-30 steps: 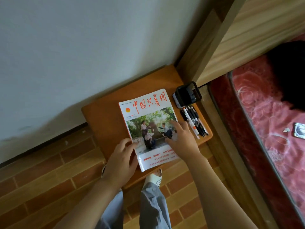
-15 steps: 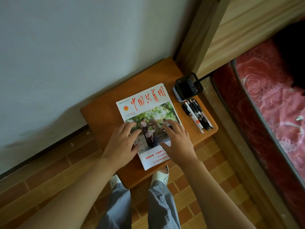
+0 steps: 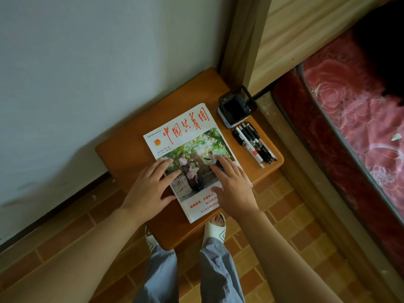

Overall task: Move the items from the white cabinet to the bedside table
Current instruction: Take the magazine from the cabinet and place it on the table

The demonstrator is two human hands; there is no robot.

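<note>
Two flat hands, left hand (image 3: 150,189) and right hand (image 3: 234,189), fingers straight, gripping nothing, are pressed on the white red-titled magazine (image 3: 192,149); black pens (image 3: 253,143) are lain at its 3 o'clock.

A white-covered magazine (image 3: 192,158) lay at frame centre on the small orange wooden bedside table (image 3: 124,156). Right of it lay black pens (image 3: 253,143), a black mesh pen holder (image 3: 237,106) above them.

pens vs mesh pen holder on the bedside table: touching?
Cannot tell. In the head view the pens lie with their cap ends right at the base of the mesh pen holder; no clear gap shows, and no contact is plain either.
</note>
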